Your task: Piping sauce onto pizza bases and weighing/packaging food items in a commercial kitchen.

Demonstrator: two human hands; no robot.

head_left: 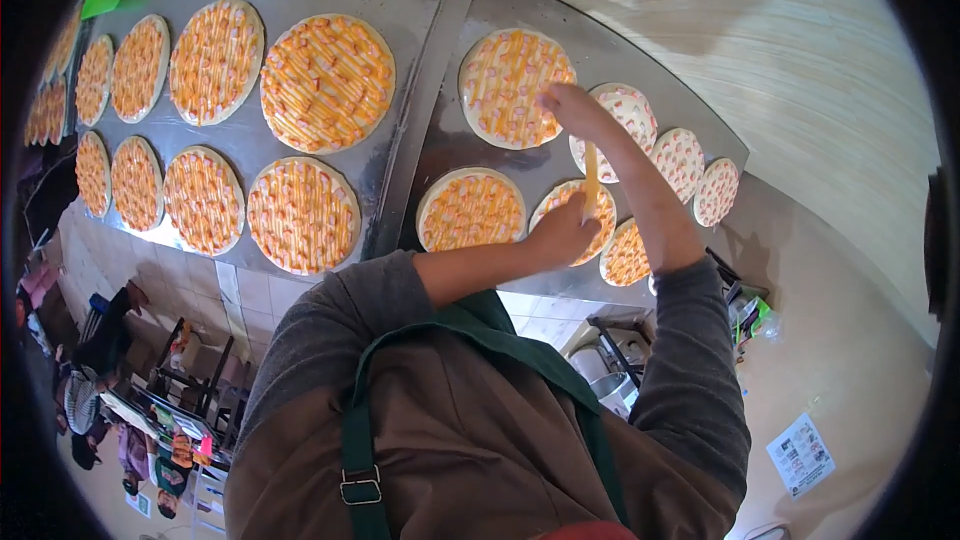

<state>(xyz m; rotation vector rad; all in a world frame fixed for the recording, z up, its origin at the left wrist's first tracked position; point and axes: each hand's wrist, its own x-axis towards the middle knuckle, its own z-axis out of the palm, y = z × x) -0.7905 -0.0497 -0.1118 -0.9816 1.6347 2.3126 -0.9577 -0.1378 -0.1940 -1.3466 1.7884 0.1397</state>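
My left hand is closed round the lower end of a slim yellow stick-shaped thing, which points away from me; its kind I cannot make out. This hand is just above a topped pizza with orange-yellow stripes. Farther away, my right hand is over the right edge of another striped pizza. Its fingers are curled together, and whatever they hold is hidden. Beneath my right hand and forearm is a partly covered pizza with white topping and pink pieces, without orange stripes.
Several striped pizzas lie in two rows on the metal table at left. More white-topped pizzas lie at right. A raised metal strip divides the table. A pale wall borders its far right side. People are at lower left.
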